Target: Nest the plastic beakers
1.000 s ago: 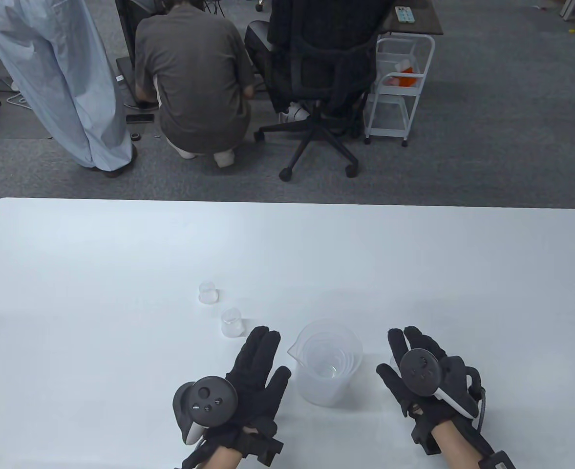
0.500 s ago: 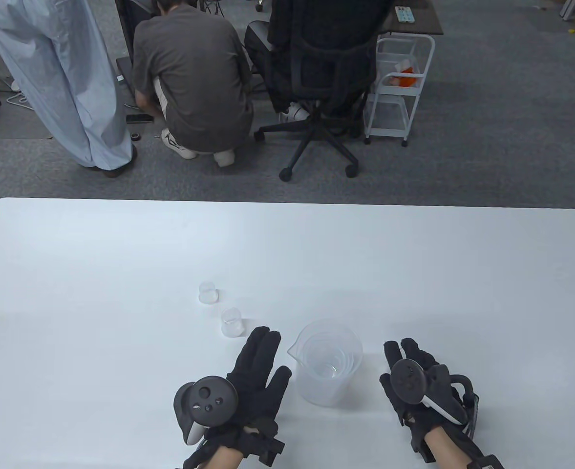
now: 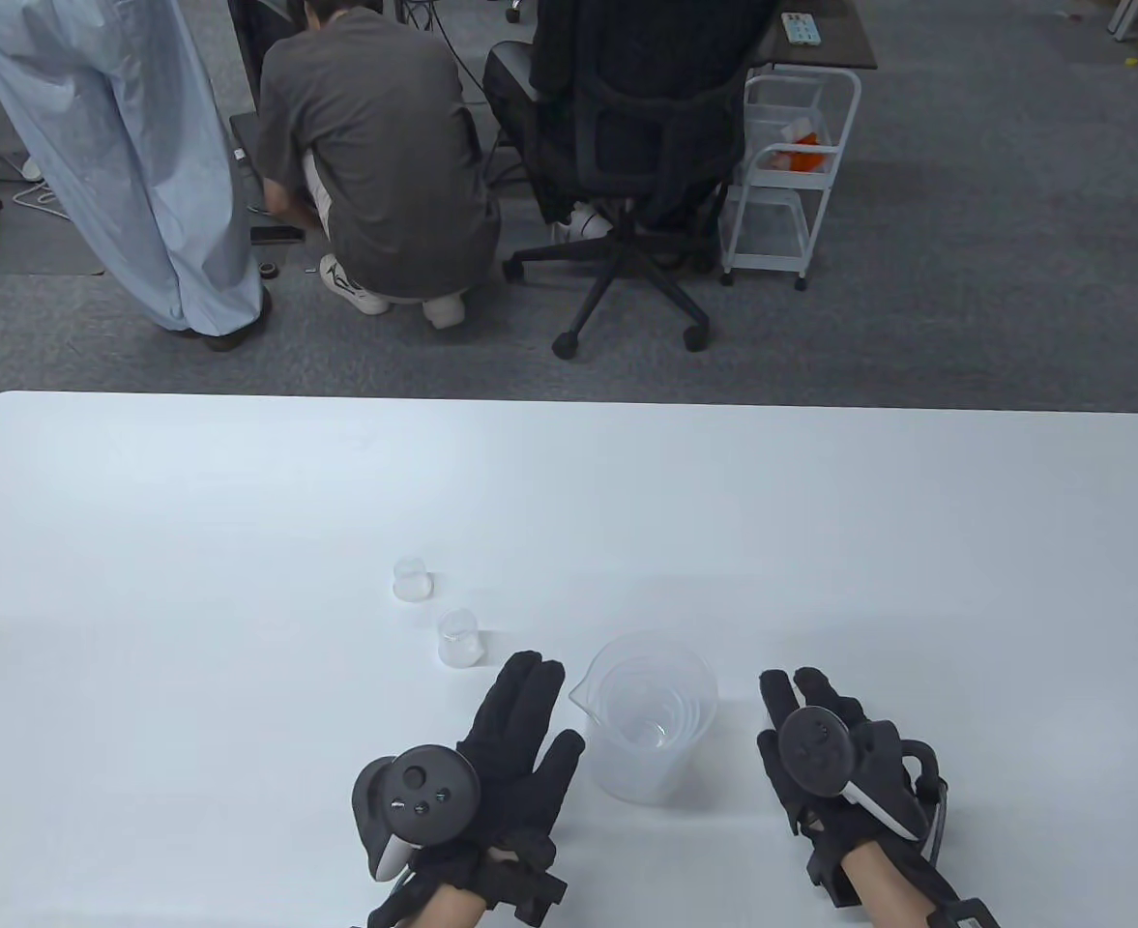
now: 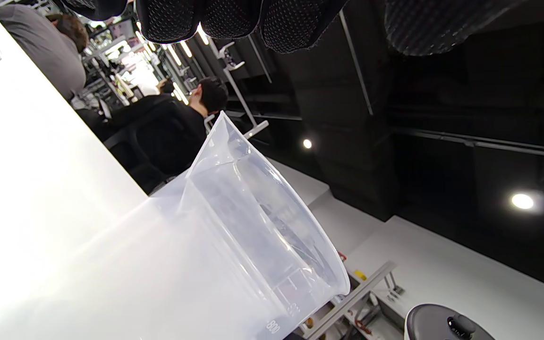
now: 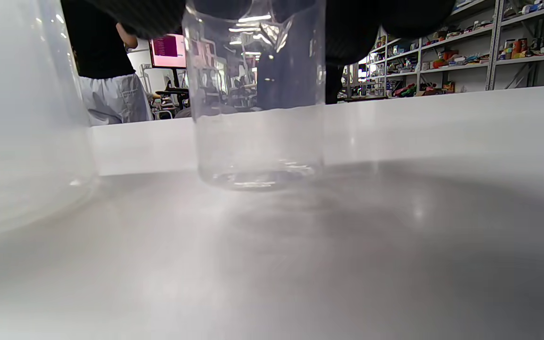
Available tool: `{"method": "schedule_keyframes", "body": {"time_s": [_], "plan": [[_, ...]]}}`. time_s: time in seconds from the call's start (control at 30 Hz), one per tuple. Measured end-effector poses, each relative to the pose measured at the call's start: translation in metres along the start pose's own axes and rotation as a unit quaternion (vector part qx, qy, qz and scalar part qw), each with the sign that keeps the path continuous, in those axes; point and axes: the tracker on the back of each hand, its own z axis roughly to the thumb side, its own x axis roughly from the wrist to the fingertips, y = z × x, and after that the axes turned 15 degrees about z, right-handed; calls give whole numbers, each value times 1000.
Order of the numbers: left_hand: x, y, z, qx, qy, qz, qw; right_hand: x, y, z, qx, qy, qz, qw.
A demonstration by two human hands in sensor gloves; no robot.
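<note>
Fingers (image 5: 357,28) of the right hand (image 3: 834,749) are closing round a small beaker (image 5: 258,104) at the stack's (image 3: 648,715) 3 o'clock, having drawn slightly nearer, readying its lift; left hand (image 3: 491,764) is lying flat, holding nothing.

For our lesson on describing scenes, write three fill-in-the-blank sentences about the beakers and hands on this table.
1. The big beaker stands between the two ____.
2. ____ small beakers stand apart, left of the big one.
3. The left hand lies open, holding ____.

Missing words: hands; two; nothing
</note>
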Motion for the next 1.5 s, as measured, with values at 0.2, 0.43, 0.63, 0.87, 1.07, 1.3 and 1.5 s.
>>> {"method": "schedule_keyframes", "body": {"time_s": [0.2, 0.43, 0.63, 0.87, 1.07, 1.3, 1.5], "plan": [[0, -2, 0, -1, -3, -6, 1000, -9, -29, 8, -9, -9, -30, 999], [-1, -3, 1, -1, -4, -9, 1000, -22, -83, 31, -13, -39, -93, 995], [-1, -4, 1, 0, -4, -10, 1000, -29, -112, 55, -11, -75, -127, 989], [-1, -4, 1, 0, -4, -12, 1000, -29, -114, 92, -7, -127, -125, 984], [-1, -4, 1, -1, -5, -12, 1000, -19, -100, 116, -17, -149, -97, 984], [0, -3, 0, -2, -4, -11, 1000, -10, -77, 134, -39, -161, -63, 984], [0, -3, 0, -1, -4, -12, 1000, -5, -66, 137, -47, -162, -52, 984]]}}
